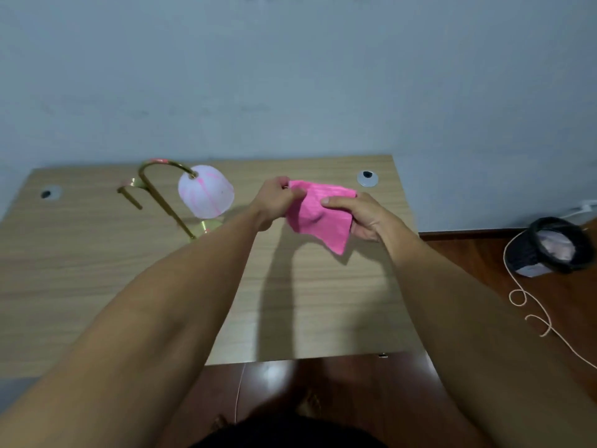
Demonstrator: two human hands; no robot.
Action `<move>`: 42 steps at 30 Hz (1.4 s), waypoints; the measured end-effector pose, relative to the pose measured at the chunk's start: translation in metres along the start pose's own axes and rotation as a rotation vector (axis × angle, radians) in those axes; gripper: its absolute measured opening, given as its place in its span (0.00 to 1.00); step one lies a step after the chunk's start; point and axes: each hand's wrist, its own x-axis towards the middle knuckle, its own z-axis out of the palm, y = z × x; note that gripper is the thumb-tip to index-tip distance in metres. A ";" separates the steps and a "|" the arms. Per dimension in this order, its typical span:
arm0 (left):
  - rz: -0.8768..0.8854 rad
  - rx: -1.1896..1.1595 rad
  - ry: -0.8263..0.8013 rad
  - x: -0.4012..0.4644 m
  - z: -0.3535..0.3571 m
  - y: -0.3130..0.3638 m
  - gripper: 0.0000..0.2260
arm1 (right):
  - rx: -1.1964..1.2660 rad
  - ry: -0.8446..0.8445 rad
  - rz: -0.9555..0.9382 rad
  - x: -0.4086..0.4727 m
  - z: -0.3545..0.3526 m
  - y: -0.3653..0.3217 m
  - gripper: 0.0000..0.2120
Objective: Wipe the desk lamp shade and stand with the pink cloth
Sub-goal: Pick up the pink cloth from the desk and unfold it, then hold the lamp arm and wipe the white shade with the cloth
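Note:
A desk lamp stands on the wooden desk (97, 270), left of centre. Its white shade with pink streaks (206, 192) hangs from a curved gold stand (161, 195) that runs down to a round gold base (208, 226). To the right of the shade, above the desk, I hold the pink cloth (318, 218) between both hands. My left hand (274, 198) pinches its upper left edge. My right hand (358, 215) grips its right side with the thumb on top. The cloth hangs crumpled, a corner pointing down. Neither hand touches the lamp.
Two round cable holes sit in the desk, one at the back left (50, 193) and one at the back right (367, 177). On the dark wood floor to the right stand a black bin (555, 245) and a loose pale cord (533, 315). A blue wall backs the desk.

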 end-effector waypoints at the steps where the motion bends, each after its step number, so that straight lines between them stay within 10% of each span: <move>1: 0.033 0.000 0.002 -0.002 -0.004 0.011 0.06 | 0.011 -0.030 0.002 -0.002 0.007 -0.010 0.27; 12: 0.392 0.121 0.179 -0.034 -0.106 0.071 0.07 | 0.152 0.250 -0.108 -0.017 0.112 -0.050 0.09; 27: 0.407 0.462 0.223 -0.075 -0.284 0.001 0.23 | -0.112 0.557 -0.467 0.016 0.285 0.008 0.25; 34: 0.438 0.588 0.142 -0.066 -0.284 -0.023 0.14 | -0.604 0.599 -0.521 0.028 0.329 0.058 0.33; 42: 0.543 0.610 0.136 -0.055 -0.285 -0.037 0.12 | -0.425 0.768 -0.627 0.044 0.333 0.071 0.22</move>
